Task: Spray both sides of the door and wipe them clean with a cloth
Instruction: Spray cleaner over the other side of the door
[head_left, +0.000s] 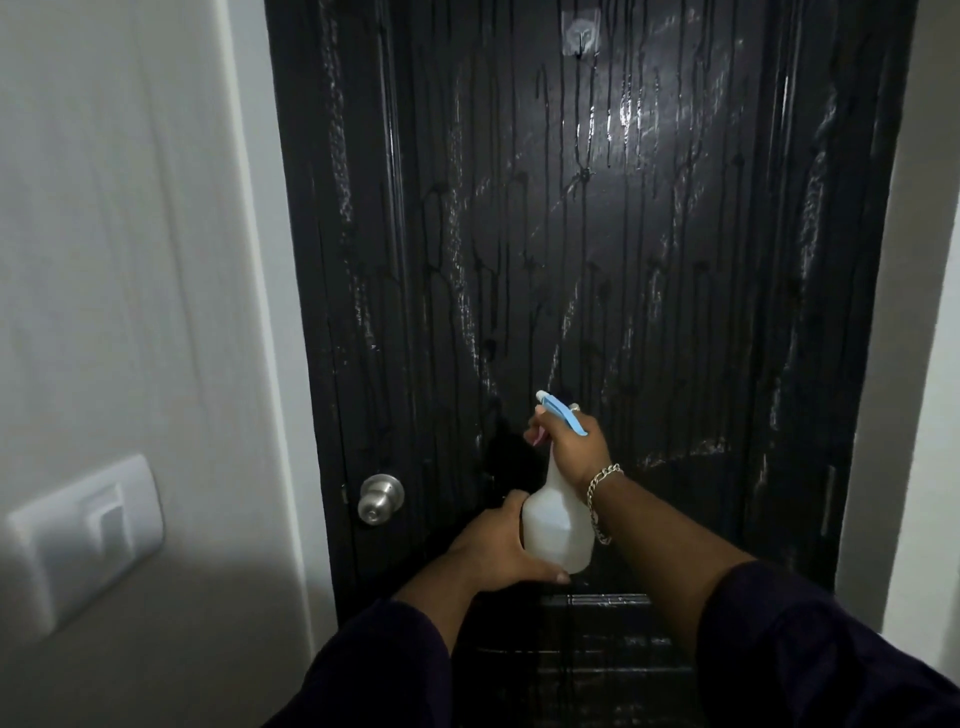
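Note:
A black door (597, 234) fills the middle of the view, closed, its face wet with drip streaks and spray patches. In front of its lower half I hold a white spray bottle (556, 525) with a blue trigger head, nozzle pointing at the door. My right hand (571, 447) grips the bottle's neck with fingers around the trigger. My left hand (498, 545) cups the bottle's base from the left and below. No cloth is in view.
A silver round door knob (379, 499) sits at the door's left edge. A white wall with a light switch plate (83, 535) stands on the left. A clear adhesive hook (581, 34) is stuck near the door's top. A white wall borders the right.

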